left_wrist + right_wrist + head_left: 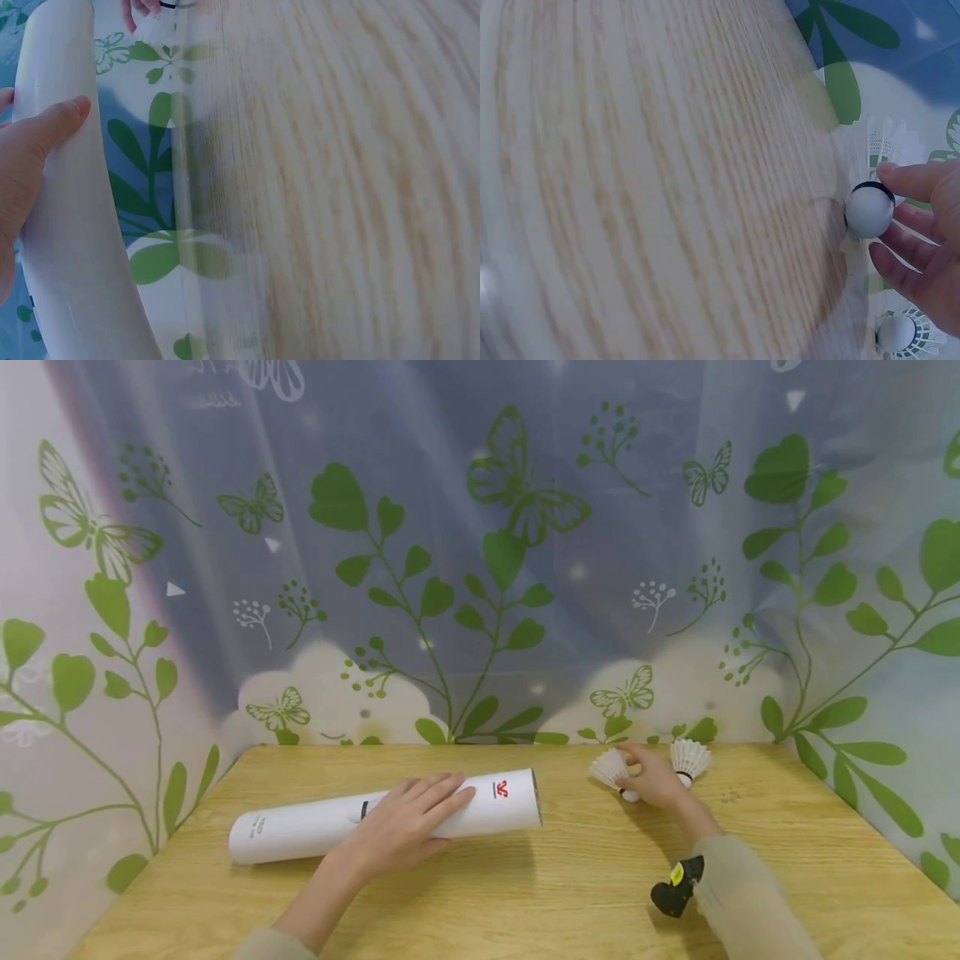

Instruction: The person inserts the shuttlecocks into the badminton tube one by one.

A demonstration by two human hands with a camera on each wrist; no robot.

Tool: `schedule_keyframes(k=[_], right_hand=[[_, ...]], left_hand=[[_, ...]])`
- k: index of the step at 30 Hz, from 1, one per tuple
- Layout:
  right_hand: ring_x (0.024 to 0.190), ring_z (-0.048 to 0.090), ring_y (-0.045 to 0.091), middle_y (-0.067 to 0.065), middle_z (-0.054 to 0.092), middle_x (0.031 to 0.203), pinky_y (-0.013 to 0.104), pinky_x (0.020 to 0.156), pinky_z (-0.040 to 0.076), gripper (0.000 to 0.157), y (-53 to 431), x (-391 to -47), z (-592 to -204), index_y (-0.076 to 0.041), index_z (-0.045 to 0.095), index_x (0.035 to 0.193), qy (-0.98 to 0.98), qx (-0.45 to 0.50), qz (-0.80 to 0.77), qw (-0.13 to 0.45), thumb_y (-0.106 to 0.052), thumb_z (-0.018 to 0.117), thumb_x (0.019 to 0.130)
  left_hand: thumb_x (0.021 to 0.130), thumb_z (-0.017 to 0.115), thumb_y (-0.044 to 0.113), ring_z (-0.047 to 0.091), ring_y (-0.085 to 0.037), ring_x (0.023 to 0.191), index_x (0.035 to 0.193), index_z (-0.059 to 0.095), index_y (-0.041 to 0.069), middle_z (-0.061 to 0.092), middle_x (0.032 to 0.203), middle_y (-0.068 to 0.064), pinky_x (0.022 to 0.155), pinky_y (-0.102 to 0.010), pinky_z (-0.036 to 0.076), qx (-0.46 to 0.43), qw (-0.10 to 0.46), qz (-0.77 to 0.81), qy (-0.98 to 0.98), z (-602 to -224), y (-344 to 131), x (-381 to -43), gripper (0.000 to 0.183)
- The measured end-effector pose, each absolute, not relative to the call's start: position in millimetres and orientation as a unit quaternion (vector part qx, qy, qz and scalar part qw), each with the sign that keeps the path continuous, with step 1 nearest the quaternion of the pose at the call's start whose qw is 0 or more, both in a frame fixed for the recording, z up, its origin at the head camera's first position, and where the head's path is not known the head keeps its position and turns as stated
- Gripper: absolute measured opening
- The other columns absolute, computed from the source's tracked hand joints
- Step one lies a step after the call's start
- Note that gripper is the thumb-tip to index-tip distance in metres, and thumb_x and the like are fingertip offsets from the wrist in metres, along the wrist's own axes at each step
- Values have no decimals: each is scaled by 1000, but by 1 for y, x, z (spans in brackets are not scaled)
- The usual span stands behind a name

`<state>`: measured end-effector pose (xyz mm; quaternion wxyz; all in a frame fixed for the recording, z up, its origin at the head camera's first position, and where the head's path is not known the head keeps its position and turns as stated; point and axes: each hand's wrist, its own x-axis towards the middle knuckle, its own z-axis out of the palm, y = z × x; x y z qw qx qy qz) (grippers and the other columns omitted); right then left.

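A white cylindrical shuttlecock tube (315, 828) with a red logo lies at a slant, its right end lifted off the table. My left hand (408, 822) grips it near the middle, fingers laid over the top; in the left wrist view the thumb (64, 120) presses its side. At the back right, my right hand (654, 777) pinches a white feathered shuttlecock (610, 767). In the right wrist view, its round cork (870, 213) with a black band sits between thumb and fingers. A second shuttlecock (690, 758) rests just right of this hand, cork toward me.
The wooden table (570, 893) reaches back to a curtain (420, 568) printed with leaves and butterflies. It also hangs along both sides. A black strap piece with a yellow label (677, 885) is at the right sleeve.
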<state>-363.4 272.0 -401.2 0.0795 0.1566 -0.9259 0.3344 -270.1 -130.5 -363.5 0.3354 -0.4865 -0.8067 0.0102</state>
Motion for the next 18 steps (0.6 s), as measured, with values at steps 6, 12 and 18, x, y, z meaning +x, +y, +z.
schedule_keyframes(k=[6, 12, 18], right_hand=[[107, 51, 47, 34, 49, 123, 43, 73, 50, 62, 271, -363, -400, 8, 40, 135, -927, 170, 327, 69, -7, 68, 83], [117, 44, 48, 33, 47, 127, 56, 90, 42, 60, 269, -360, -399, 10, 43, 131, -926, 171, 330, 67, -11, 70, 82], [98, 58, 39, 32, 50, 121, 46, 80, 50, 57, 269, -355, -399, 13, 46, 125, -919, 177, 348, 59, -15, 71, 83]], left_hand=[[69, 83, 31, 51, -26, 119, 137, 45, 7, 50, 136, -12, 88, -41, 49, -486, 335, 5, -807, -363, -131, -271, 82], [68, 83, 31, 53, -26, 118, 136, 46, 6, 52, 134, -12, 87, -41, 50, -489, 342, 3, -802, -364, -130, -271, 81], [67, 84, 32, 53, -26, 117, 136, 46, 7, 52, 134, -12, 86, -40, 50, -489, 351, 6, -799, -366, -131, -272, 83]])
